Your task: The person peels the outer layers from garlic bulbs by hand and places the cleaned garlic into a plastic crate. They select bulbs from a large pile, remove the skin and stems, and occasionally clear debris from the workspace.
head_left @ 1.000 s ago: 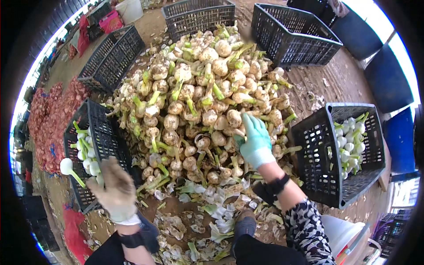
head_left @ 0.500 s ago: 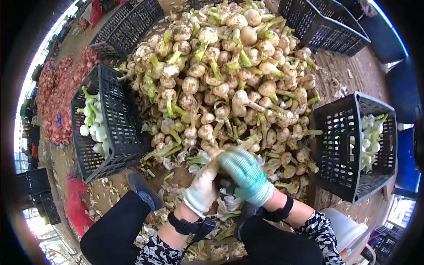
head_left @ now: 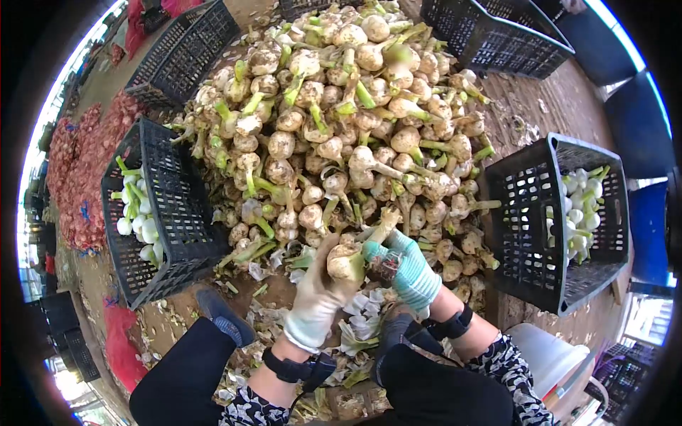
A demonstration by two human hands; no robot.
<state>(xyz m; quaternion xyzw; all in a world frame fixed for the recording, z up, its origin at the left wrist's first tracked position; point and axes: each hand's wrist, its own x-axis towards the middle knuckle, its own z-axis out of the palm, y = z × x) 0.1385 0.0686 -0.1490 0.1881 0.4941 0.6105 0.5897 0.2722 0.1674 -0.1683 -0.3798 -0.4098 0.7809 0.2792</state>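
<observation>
My left hand [head_left: 316, 295], in a whitish glove, is closed around a soil-marked garlic bulb [head_left: 344, 263]. My right hand [head_left: 410, 270], in a green-and-white glove, is closed against the bulb's right side, beside its thick stalk [head_left: 386, 226]. A small dark reddish tangle [head_left: 384, 264] shows at the right fingers; I cannot make out what it is. Just beyond both hands rises a large heap of unpeeled garlic [head_left: 312, 142] with cut green stalks. Loose white skins [head_left: 359, 323] lie on the ground below the hands.
Black plastic crates holding clean white garlic stand at left [head_left: 181, 206] and right [head_left: 526, 220]. More black crates stand at the back left [head_left: 185, 53] and back right [head_left: 490, 35]. Red net sacks [head_left: 96, 177] lie at far left. A white bucket [head_left: 543, 358] stands by my right side.
My hands have parted slightly, and the bulb now shows between them, its stalk pointing up and right. The right hand has turned. The whole view has shifted a little.
</observation>
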